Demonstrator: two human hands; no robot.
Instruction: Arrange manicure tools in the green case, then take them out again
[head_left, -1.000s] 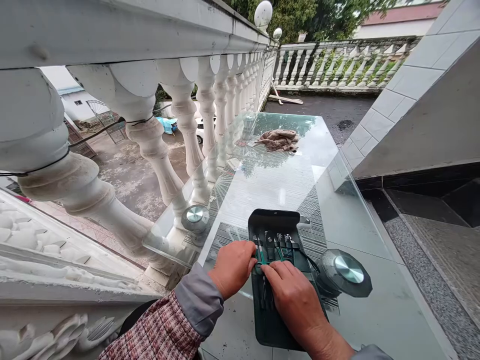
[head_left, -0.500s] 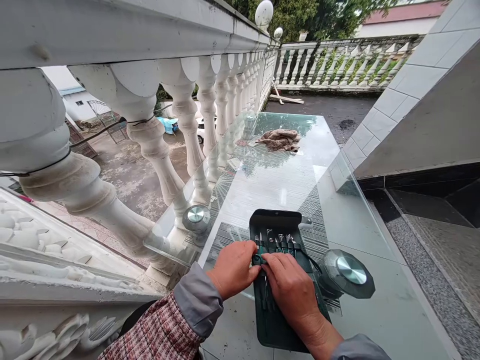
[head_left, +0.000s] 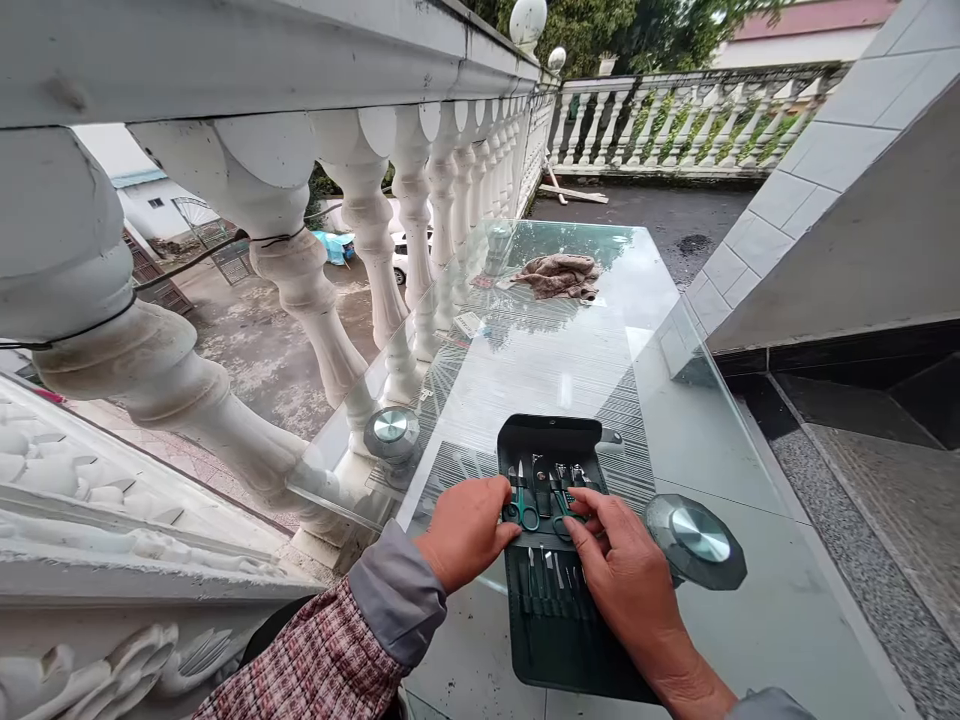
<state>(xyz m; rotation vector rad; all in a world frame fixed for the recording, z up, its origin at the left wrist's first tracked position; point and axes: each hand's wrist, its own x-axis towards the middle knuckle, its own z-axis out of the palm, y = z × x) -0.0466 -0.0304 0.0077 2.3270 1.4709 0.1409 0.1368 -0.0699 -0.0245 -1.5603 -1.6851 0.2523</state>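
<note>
A dark manicure case (head_left: 570,645) lies unfolded on the glass table, with several small tools strapped in rows. My left hand (head_left: 469,535) is at its left edge, thumb and forefinger closed around the handle of a pair of green-handled scissors (head_left: 529,517). At the middle right, my right hand (head_left: 626,560) has its thumb and fingertips closed at the handle of a second pair of green scissors (head_left: 561,527). Nail clippers (head_left: 578,474) sit in the upper row, above my right fingers. Slim metal tools (head_left: 551,568) show in the lower row, partly hidden by my right hand.
A crumpled brown cloth (head_left: 556,276) lies toward the far end of the glass table (head_left: 757,480). Round metal-capped table supports (head_left: 697,540) show near both sides. A white balustrade (head_left: 367,220) runs along the left; a tiled wall (head_left: 795,180) slopes at the right.
My right hand has moved right, from the left scissors to the second pair, uncovering the lower row of tools. My left hand stays at the left edge of the case.
</note>
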